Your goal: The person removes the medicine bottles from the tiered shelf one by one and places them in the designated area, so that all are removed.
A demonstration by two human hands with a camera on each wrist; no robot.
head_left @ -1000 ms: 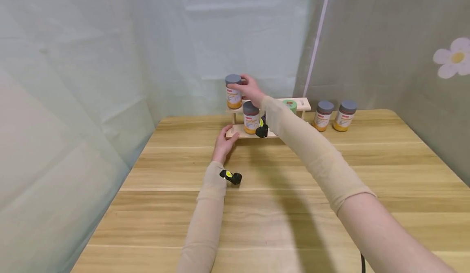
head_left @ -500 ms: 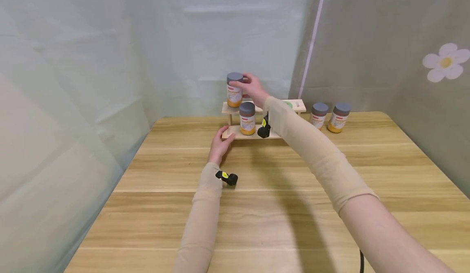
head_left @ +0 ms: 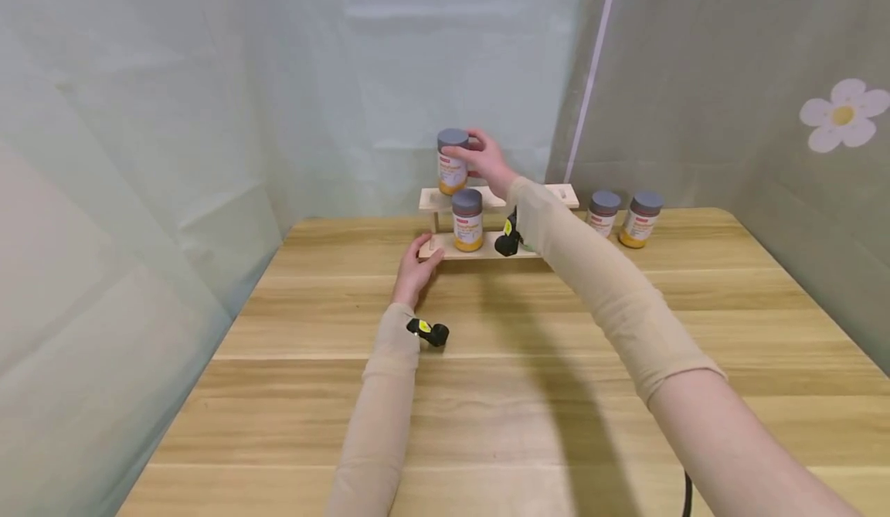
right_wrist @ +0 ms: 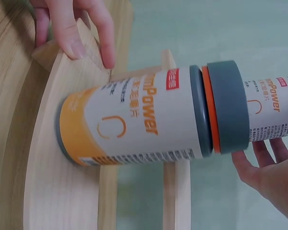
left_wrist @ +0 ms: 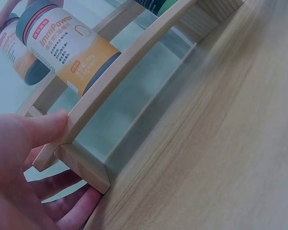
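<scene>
A two-tier wooden rack [head_left: 549,192] stands at the back of the wooden table [head_left: 528,416]. My right hand [head_left: 478,155] grips a grey-lidded orange-and-white jar [head_left: 452,163] at the left end of the upper shelf; whether the jar rests on the shelf I cannot tell. A second such jar [head_left: 467,221] stands on the lower shelf, and it fills the right wrist view [right_wrist: 139,120], with the held jar [right_wrist: 273,115] beyond it. My left hand [head_left: 416,268] pinches the lower shelf's left end, its thumb [left_wrist: 33,129] lying on the shelf rail [left_wrist: 134,57].
Two more jars [head_left: 602,212] [head_left: 640,219] stand on the table to the right of the rack. Pale curtains close in the back and left; a grey one with a flower [head_left: 843,113] hangs on the right. A green item [left_wrist: 158,5] sits on the upper shelf.
My right hand has shifted the held jar slightly to the right along the upper shelf. The left hand keeps its hold on the rack. The head view has drifted a little.
</scene>
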